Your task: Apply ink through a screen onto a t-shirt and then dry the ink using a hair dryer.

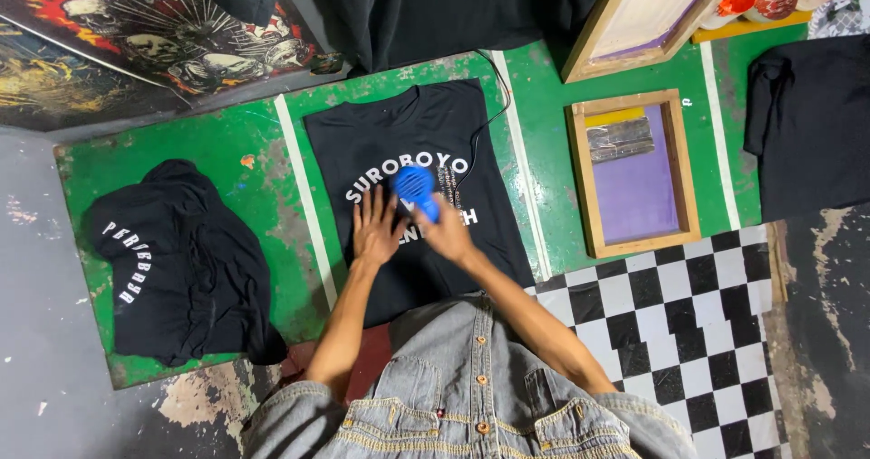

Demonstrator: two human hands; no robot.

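Note:
A black T-shirt (399,133) with white printed lettering lies flat on the green worn table (227,151). My left hand (376,232) rests flat on the shirt with fingers spread, just below the lettering. My right hand (446,234) grips a blue hair dryer (415,187) and holds it over the print, nozzle side down. The dryer's black cord (485,124) runs up across the shirt toward the back of the table.
A crumpled black shirt (181,260) with white lettering lies at the left. A wooden screen-printing frame (634,173) with purple mesh sits at the right, another frame (648,10) leans behind it. More black cloth (807,124) lies far right. Checkered surface (689,323) at lower right.

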